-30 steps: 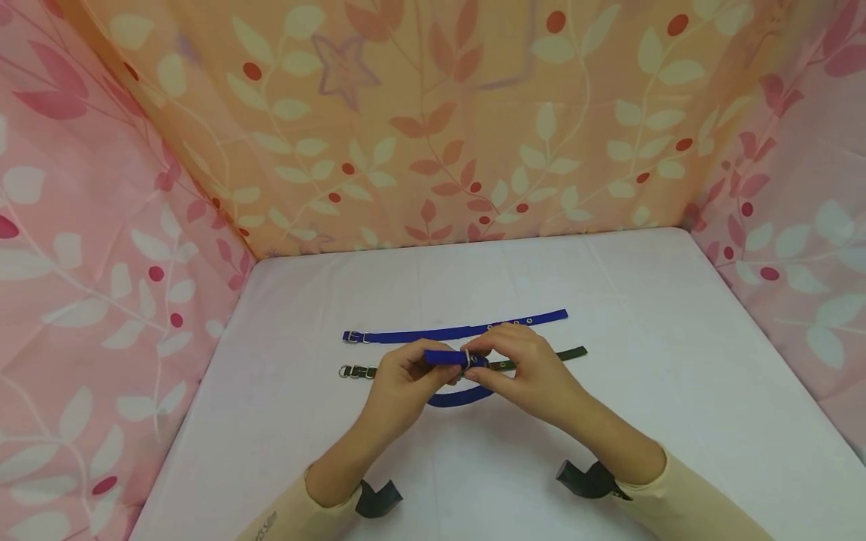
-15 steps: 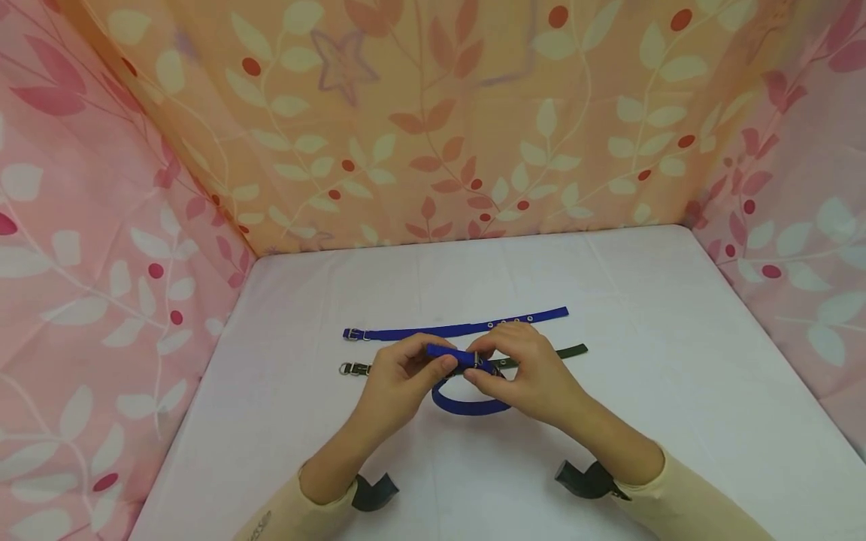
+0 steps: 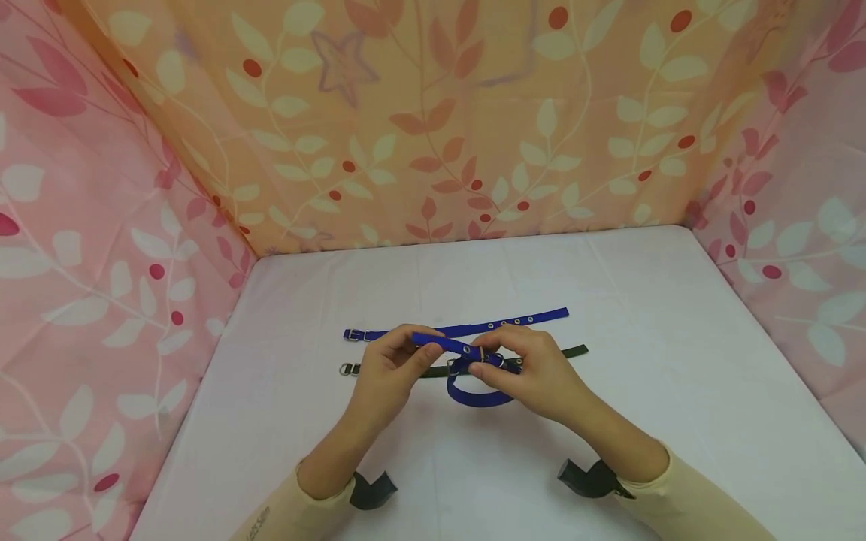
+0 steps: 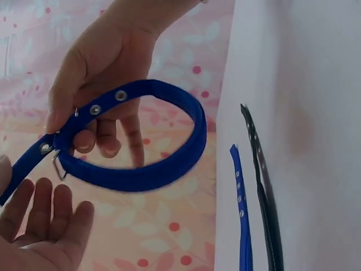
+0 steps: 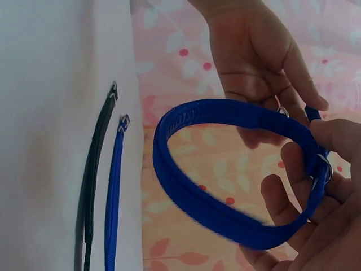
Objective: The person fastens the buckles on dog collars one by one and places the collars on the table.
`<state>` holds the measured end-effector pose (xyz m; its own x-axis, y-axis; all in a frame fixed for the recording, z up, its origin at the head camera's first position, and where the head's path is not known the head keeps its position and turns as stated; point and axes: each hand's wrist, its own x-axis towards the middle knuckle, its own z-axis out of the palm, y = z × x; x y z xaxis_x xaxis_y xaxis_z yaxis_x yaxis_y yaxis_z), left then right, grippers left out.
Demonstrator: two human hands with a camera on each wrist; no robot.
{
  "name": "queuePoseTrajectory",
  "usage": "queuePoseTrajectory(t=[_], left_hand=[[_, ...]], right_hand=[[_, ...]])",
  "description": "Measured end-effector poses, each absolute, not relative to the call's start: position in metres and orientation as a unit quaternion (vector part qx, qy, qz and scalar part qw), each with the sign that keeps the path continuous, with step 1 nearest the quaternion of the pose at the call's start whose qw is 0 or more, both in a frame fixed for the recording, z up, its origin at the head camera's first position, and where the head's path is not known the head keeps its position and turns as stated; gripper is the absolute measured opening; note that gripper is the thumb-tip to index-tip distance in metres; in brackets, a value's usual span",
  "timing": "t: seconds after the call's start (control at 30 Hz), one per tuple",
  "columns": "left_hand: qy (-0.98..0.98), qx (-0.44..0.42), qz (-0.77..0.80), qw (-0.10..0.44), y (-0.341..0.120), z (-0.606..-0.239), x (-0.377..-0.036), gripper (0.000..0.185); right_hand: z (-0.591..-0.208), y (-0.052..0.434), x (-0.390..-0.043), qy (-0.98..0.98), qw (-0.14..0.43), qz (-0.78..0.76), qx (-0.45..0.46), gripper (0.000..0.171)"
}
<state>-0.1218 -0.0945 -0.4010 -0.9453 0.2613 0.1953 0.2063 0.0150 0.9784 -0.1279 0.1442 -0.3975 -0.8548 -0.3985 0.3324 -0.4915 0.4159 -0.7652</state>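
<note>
A blue pet collar (image 3: 482, 400), bent into a closed loop, is held above the table between both hands. My left hand (image 3: 387, 376) pinches its free end between thumb and fingers. At the buckle, my right hand (image 3: 544, 373) grips the strap with thumb and fingertips. In the left wrist view the strap runs through the metal buckle (image 4: 58, 167), with one eyelet (image 4: 45, 148) showing on the free end and two more along the loop. From the right wrist, the loop's padded band (image 5: 214, 209) shows wide and round, with the right thumb and fingers at its joined side.
Flat on the white table (image 3: 284, 451) lies a second blue collar (image 3: 544, 315), stretched straight, buckle at left. Nearer sits a dark green collar (image 3: 433, 372), partly behind the hands. Patterned cloth walls (image 3: 433, 150) stand at the back and both sides.
My left hand has moved left and slightly up, drawing the free end out, so more strap and an eyelet show past the buckle. The loop and right hand have shifted slightly right.
</note>
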Motion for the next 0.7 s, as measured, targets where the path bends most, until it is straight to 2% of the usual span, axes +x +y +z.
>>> queuePoseTrajectory(t=[0.13,0.2,0.47,0.7], left_hand=[[0.69,0.172,0.696,0.095,-0.0902,-0.4074,-0.1231,0.029],[0.695,0.173,0.689,0.114,-0.0877,-0.4102,-0.1229,0.031],[0.718,0.166,0.672,0.071,-0.0843,-0.4103,-0.1207,0.023],[0.718,0.149,0.678,0.048,-0.0869,-0.407,-0.1203,0.027]], right_hand=[[-0.3977,0.1432,-0.1274,-0.823,0.029,0.507,0.254,0.021],[-0.3977,0.1421,-0.1269,-0.815,0.025,0.521,0.251,0.022],[-0.3956,0.141,-0.1243,-0.845,0.035,0.474,0.247,0.03],[-0.3947,0.1411,-0.1247,-0.858,0.043,0.442,0.257,0.024]])
